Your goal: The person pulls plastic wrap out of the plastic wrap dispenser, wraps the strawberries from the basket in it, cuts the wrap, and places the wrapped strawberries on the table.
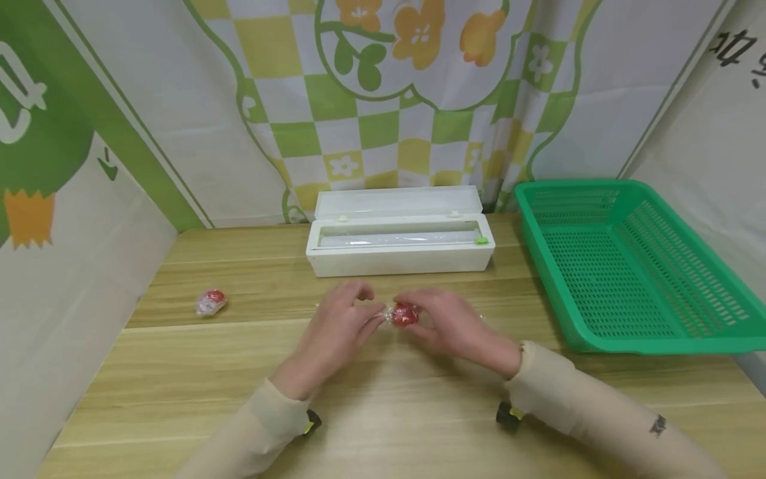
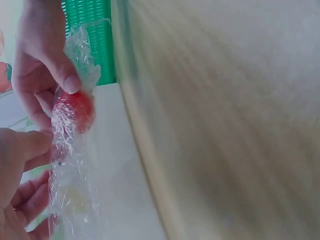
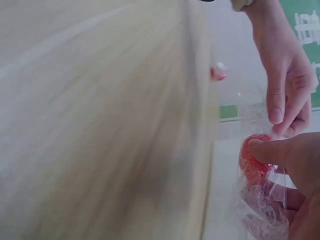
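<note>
A small, round, red object (image 1: 405, 315) is wrapped in clear cling film, in front of the white box. My right hand (image 1: 450, 321) grips it between thumb and fingers. My left hand (image 1: 342, 324) pinches the gathered film (image 1: 386, 313) at its left side. In the left wrist view, loose cling film (image 2: 75, 195) hangs below the red object (image 2: 80, 111) and more sticks up past the right thumb. The right wrist view has my right thumb pressed on the red object (image 3: 253, 160), with crumpled film (image 3: 260, 212) under it.
Behind the hands stands a white cling film box (image 1: 399, 261), lid raised, a roll inside and a green slider at its right. A second film-wrapped red object (image 1: 211, 302) lies at left on the wooden table (image 1: 179, 392). A green basket (image 1: 550, 279) stands at right.
</note>
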Demonstrator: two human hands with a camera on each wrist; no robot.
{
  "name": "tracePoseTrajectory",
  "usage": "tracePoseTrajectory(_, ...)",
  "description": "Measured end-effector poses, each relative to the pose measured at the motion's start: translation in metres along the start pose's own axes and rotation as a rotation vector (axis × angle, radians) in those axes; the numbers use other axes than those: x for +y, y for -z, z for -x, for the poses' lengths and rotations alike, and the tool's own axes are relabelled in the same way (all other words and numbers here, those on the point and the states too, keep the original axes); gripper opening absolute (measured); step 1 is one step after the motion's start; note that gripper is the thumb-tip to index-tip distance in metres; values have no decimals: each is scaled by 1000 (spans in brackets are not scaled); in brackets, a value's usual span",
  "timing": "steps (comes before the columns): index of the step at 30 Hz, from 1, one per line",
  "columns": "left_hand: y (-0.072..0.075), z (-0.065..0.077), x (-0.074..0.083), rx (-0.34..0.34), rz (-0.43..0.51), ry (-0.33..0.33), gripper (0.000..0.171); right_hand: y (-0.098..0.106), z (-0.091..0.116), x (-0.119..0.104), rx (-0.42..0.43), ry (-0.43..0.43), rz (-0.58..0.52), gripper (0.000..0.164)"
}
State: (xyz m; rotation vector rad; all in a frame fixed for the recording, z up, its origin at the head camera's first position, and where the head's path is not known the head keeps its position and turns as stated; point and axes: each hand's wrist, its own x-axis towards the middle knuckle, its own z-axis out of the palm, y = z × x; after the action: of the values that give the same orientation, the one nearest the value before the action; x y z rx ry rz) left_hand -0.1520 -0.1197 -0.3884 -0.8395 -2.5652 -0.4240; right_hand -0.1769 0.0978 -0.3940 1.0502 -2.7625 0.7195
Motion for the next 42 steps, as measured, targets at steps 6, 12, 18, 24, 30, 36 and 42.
tracePoseTrajectory(6,16,-1,5,58,-3,-36,25,12,2,-7,73,45,-50,36)
tracePoseTrajectory(12,27,-2,8,5,135,49,29,22,5,-17,141,86,-118,36)
tracePoseTrajectory(18,33,-4,11,-68,279,106,22,24,8,-25,170,91,-215,34)
tracePoseTrajectory(24,37,-6,14,-93,387,177,16,24,10,-29,182,64,-265,34)
tracePoseTrajectory(30,34,-5,14,-70,490,208,16,25,11,-32,194,65,-303,33)
tracePoseTrajectory(36,26,-5,16,-3,575,252,19,25,9,-35,226,92,-318,32)
tracePoseTrajectory(42,20,-5,24,94,559,303,22,25,8,-38,239,59,-317,31)
